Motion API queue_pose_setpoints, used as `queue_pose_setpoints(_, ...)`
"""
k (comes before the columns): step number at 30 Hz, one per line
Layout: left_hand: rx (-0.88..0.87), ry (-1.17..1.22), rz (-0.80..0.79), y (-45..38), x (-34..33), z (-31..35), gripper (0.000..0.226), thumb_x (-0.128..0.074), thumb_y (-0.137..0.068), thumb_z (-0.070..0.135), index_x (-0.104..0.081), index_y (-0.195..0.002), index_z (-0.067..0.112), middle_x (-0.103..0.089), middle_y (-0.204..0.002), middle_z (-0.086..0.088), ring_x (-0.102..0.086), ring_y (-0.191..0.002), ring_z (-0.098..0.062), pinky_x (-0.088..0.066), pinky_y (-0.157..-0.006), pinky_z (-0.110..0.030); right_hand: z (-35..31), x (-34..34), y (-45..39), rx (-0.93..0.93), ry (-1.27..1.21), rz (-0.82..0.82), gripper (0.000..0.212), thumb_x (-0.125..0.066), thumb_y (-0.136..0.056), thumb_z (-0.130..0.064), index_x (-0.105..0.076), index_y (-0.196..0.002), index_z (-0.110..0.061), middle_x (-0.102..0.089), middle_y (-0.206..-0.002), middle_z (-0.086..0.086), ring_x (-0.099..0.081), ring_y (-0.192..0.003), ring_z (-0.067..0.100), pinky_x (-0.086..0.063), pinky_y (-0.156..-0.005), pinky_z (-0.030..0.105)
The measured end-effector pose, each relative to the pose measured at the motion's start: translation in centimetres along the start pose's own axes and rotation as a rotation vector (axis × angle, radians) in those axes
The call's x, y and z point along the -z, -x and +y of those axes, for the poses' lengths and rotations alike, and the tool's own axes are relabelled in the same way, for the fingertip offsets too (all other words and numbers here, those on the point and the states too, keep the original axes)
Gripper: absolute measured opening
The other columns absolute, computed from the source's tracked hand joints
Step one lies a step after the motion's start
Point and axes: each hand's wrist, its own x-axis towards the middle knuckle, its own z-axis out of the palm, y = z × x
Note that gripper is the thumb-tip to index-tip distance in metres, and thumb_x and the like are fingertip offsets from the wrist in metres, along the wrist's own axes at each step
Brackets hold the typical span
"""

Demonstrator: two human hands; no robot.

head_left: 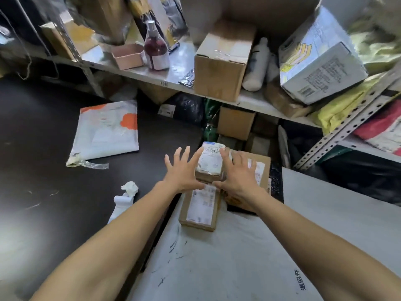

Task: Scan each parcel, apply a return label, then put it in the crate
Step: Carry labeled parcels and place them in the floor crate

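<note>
Flanking small parcel (210, 161): left hand (182, 172), right hand (239, 173), fingers spread.

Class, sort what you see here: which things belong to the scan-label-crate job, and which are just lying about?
Job in hand:
small labelled parcel, between left hand and right hand
flat labelled box
box under the right hand

Lying about:
white and orange mailer
crumpled paper
bottle of red liquid
pink tray
</note>
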Motion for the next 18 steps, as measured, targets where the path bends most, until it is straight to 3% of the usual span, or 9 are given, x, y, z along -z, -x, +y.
queue_pose_setpoints(4, -0.096, 0.087, -0.084, -3.0, -0.5, -1.4, 0.123, -0.079, -0.074, 0.049, 0.013, -0.155, 0.042, -0.012, -0.167, 0.0, 0.008, -0.153, -0.033, 0.008, -0.115, -0.067, -0.6, -1.2, -2.0, -0.007, -0.027, -0.082, 0.112, -0.066, -0.08, -0.062, 0.01, -0.157, -0.033, -0.008, -0.166, 0.006, 0.003, -0.152, 0.033, 0.003, -0.117, 0.063)
queue_pose_setpoints(10, -0.14, 0.262, 0.001, -3.0, -0.7, -1.5, 0.117, -0.08, -0.073, 0.038, -0.001, -0.158, 0.034, -0.036, -0.157, 0.009, 0.002, -0.153, -0.029, 0.003, -0.119, -0.064, -1.1, -1.4, -1.8, -0.025, -0.111, -0.047, 0.111, -0.07, -0.079, -0.057, 0.006, -0.158, -0.033, -0.013, -0.166, 0.003, -0.001, -0.152, 0.028, -0.001, -0.118, 0.058)
queue_pose_setpoints(18, -0.242, 0.356, 0.12, 0.7, 1.6, 1.3, 0.106, -0.078, -0.075, 0.034, -0.009, -0.156, 0.038, -0.034, -0.157, 0.011, 0.002, -0.153, -0.026, 0.004, -0.119, -0.064, -0.7, 1.8, 2.5, -0.02, -0.08, 0.085, 0.108, -0.065, -0.079, -0.06, 0.003, -0.158, -0.031, -0.025, -0.16, 0.005, -0.01, -0.149, 0.029, -0.01, -0.118, 0.058)
